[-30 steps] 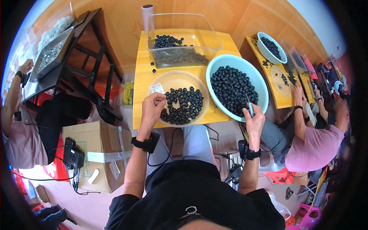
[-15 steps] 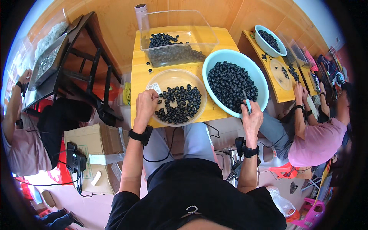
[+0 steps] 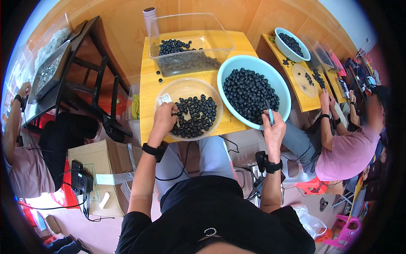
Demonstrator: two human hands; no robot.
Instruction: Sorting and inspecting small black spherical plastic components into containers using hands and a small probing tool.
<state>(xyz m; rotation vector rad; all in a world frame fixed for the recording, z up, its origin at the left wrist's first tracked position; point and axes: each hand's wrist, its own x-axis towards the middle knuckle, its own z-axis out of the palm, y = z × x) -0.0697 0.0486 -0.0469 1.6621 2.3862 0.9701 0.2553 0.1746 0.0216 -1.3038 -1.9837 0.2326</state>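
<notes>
My left hand (image 3: 165, 118) is over the left rim of a shallow, round clear tray (image 3: 185, 84). Its fingers are pinched beside the black, bead-like round pieces (image 3: 195, 113) in the tray; whatever they hold is hidden. My right hand (image 3: 274, 129) grips a slim tool with a light blue handle (image 3: 271, 116), its kind unclear. That hand is at the near right rim of a light blue basin (image 3: 286, 99). The tool's dark end points at the heap of similar black pieces (image 3: 250, 91) filling the basin.
A clear rectangular bin (image 3: 190, 70) with more black pieces stands at the back of the yellow table (image 3: 148, 106), near a pink bottle (image 3: 149, 21). To the right, a person in pink (image 3: 349, 154) works at another table. A cardboard box (image 3: 95, 154) stands at left.
My left hand has moved right, further over the tray toward the black pieces. My right hand keeps the tool at the basin's rim. The whole view has shifted slightly.
</notes>
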